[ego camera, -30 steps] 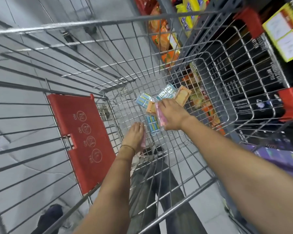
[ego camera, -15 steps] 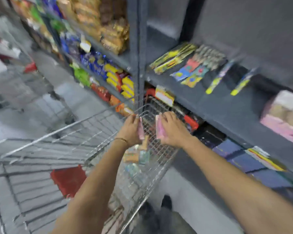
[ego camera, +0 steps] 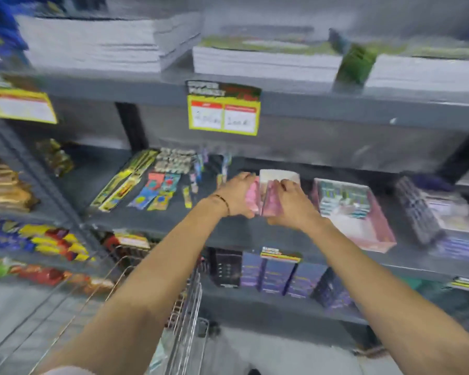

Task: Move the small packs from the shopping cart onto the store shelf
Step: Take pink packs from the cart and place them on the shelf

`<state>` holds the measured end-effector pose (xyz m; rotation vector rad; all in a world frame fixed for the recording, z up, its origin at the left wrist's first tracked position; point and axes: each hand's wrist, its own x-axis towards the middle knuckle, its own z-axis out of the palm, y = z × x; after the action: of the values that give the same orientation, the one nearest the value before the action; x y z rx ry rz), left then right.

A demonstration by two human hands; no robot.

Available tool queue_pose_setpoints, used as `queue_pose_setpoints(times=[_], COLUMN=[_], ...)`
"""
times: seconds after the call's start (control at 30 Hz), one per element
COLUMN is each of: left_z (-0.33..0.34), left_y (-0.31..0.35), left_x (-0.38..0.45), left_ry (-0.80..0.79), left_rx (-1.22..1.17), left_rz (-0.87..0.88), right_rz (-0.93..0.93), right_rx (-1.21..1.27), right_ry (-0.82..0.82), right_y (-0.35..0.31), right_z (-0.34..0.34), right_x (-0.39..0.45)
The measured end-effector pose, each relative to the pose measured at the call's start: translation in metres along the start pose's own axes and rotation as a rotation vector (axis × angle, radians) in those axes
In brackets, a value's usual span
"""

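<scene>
Both my hands are raised over the grey middle shelf (ego camera: 152,226). My left hand (ego camera: 234,196) grips a small pink pack (ego camera: 252,194). My right hand (ego camera: 290,203) grips another small pink pack (ego camera: 271,198) right beside it, the two packs almost touching. Behind them a pale pink-white box (ego camera: 278,175) stands on the shelf. The wire shopping cart (ego camera: 184,315) is below, at the lower left; its contents are blurred.
A pink display box (ego camera: 363,228) of small items lies right of my hands. Coloured flat packs (ego camera: 152,193) lie to the left on the same shelf. Stacks of paper fill the shelf above; dark boxes (ego camera: 276,277) stand on the shelf below. A yellow price tag (ego camera: 223,115) hangs overhead.
Both hands rose out of the cart with the pink packs and moved up and forward to the middle shelf. My view swung from the cart floor up to the shelves.
</scene>
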<state>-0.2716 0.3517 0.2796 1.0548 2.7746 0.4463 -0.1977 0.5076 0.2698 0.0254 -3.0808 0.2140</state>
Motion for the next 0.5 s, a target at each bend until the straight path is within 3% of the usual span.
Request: queue_pose_setpoints(times=[0.23, 0.5], left_z=[0.018, 0.034], left_y=[0.026, 0.027], left_x=[0.063, 0.093], left_ry=[-0.082, -0.11], left_rx=[-0.055, -0.031], left_rz=[-0.038, -0.101], right_rz=[0.102, 0.085], right_rx=[0.052, -0.001], right_ry=[-0.102, -0.177], right_y=[0.061, 0.072], right_z=[0.002, 0.011], right_x=[0.037, 0.069])
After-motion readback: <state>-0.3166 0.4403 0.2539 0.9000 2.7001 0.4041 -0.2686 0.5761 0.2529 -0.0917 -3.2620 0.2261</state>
